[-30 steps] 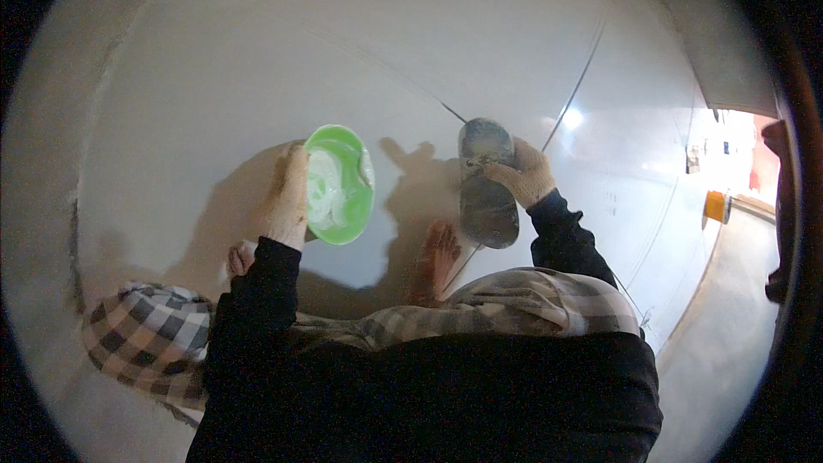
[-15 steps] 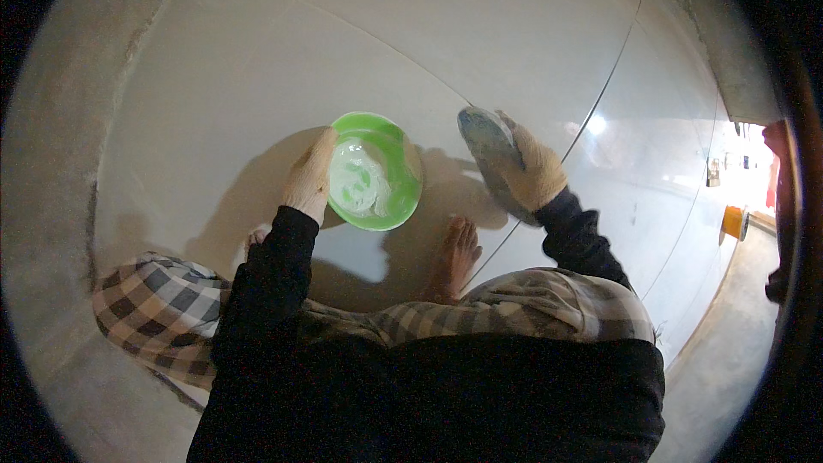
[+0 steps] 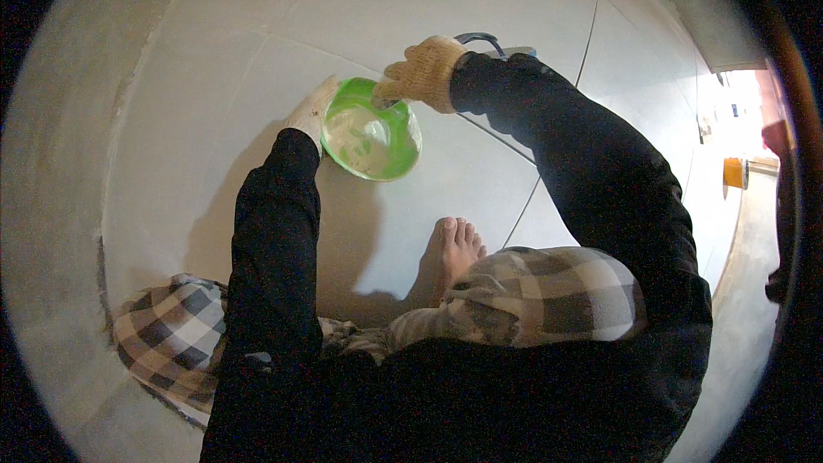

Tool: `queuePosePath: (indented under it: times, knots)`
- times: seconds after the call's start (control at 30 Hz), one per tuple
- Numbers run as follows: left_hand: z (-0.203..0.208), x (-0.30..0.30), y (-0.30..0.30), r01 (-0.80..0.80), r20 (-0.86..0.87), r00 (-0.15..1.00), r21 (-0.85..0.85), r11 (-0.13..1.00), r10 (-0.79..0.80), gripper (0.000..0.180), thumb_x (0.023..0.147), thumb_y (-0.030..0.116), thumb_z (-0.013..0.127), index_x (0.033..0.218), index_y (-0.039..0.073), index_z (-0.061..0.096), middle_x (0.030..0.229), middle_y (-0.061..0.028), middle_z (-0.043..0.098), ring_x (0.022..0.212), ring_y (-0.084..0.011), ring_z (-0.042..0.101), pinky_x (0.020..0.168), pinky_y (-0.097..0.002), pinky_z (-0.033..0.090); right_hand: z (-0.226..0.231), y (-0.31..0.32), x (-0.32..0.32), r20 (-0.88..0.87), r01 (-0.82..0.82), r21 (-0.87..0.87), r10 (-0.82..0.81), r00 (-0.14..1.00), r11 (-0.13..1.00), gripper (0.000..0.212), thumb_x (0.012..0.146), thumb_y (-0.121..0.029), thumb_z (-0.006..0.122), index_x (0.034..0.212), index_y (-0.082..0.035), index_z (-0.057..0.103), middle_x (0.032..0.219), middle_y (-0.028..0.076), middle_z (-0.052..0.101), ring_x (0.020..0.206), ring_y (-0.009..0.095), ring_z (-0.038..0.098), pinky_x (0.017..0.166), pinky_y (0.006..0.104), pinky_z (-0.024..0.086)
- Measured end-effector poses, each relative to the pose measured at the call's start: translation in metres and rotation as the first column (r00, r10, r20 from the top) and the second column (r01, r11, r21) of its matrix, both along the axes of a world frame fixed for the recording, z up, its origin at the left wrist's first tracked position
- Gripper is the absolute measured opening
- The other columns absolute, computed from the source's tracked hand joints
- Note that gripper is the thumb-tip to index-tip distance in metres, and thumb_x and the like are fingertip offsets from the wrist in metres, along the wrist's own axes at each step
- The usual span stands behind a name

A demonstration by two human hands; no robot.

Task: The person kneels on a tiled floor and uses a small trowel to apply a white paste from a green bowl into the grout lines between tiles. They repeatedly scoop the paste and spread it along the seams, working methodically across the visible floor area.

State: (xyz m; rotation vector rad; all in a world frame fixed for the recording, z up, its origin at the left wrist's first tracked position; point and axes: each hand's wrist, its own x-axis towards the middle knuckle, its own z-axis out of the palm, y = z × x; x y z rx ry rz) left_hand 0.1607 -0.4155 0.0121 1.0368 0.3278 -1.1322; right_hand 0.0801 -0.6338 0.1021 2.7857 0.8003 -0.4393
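Note:
A green bowl is held tilted over the floor, with a whitish paste smeared inside it. My left hand, in a cream knitted glove, is closed on the bowl's left rim. My right hand, in a matching glove, reaches across to the far right rim. It grips what looks like a flip-flop, with a grey sole and a dark strap. A dark tip of it shows under the fingers inside the bowl. My glove and sleeve hide its middle.
Pale floor tiles with dark joints lie around me. My bare foot is below and right of the bowl. Rough grey walls or ledges border the left side and upper right. An orange-yellow container stands near a bright opening at the far right.
My right hand has swung left and away from me with the flip-flop, from beside the bowl to its rim. The bowl has moved slightly farther away, and its paste looks more thinly spread.

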Motion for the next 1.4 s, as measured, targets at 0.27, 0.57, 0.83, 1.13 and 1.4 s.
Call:
queuePosePath:
  times: [0.27,0.57,0.83,1.13,1.4]
  knots:
    - [-0.021,0.0,0.008,0.044,0.597,0.776,0.27,0.962,-0.203,0.049,0.093,0.04,0.055,0.117,-0.002,0.059,0.104,-0.01,0.065,0.096,-0.0218,0.059,0.089,-0.0316,0.045,-0.005,0.015,-0.003,-0.341,0.111,-0.087,-0.134,0.931,0.99,0.059,0.084,-0.005,0.058,0.127,-0.044,0.049,0.102,-0.001,0.067,0.094,0.024,0.067,0.077,0.0401,0.057]
    - [-0.005,-0.01,-0.025,0.013,0.491,0.775,0.617,0.787,-0.398,0.057,0.086,0.045,0.06,0.113,-0.006,0.063,0.107,-0.0144,0.066,0.1,-0.0235,0.06,0.09,-0.0312,0.045,-0.013,0.014,-0.018,-0.615,0.048,-0.016,-0.047,0.787,0.999,0.051,0.081,-0.015,0.066,0.128,-0.031,0.056,0.102,0.005,0.069,0.092,0.023,0.066,0.083,0.0367,0.052]
    - [0.021,-0.035,-0.005,-0.366,0.499,0.822,0.096,0.925,0.274,0.054,0.091,0.047,0.056,0.121,0.002,0.059,0.112,-0.0145,0.064,0.102,-0.024,0.061,0.088,-0.0316,0.048,0.019,-0.079,-0.082,-0.851,0.852,0.432,-0.18,0.494,0.297,0.048,0.078,-0.014,0.07,0.124,-0.002,0.058,0.109,0.007,0.068,0.099,0.016,0.061,0.089,0.0312,0.049]
    - [0.111,-0.16,0.071,-0.647,0.159,0.674,-0.344,0.68,0.722,0.048,0.096,0.043,0.045,0.13,0.009,0.051,0.132,-0.0107,0.053,0.124,-0.0287,0.048,0.105,-0.0493,0.037,-0.025,-0.075,-0.11,-0.318,0.741,0.454,-0.686,0.654,0.495,0.04,0.08,-0.025,0.064,0.118,-0.016,0.061,0.101,0.015,0.068,0.09,0.031,0.066,0.08,0.0394,0.052]
    - [0.08,-0.165,0.07,-0.732,-0.043,0.676,-0.15,0.664,0.736,0.05,0.096,0.045,0.043,0.132,0.011,0.05,0.135,-0.0081,0.051,0.126,-0.0268,0.046,0.106,-0.0492,0.036,-0.068,-0.015,-0.111,0.001,0.549,-0.108,-0.552,0.834,0.829,0.042,0.093,-0.02,0.045,0.134,-0.016,0.04,0.126,0.01,0.058,0.102,0.03,0.064,0.079,0.0412,0.056]
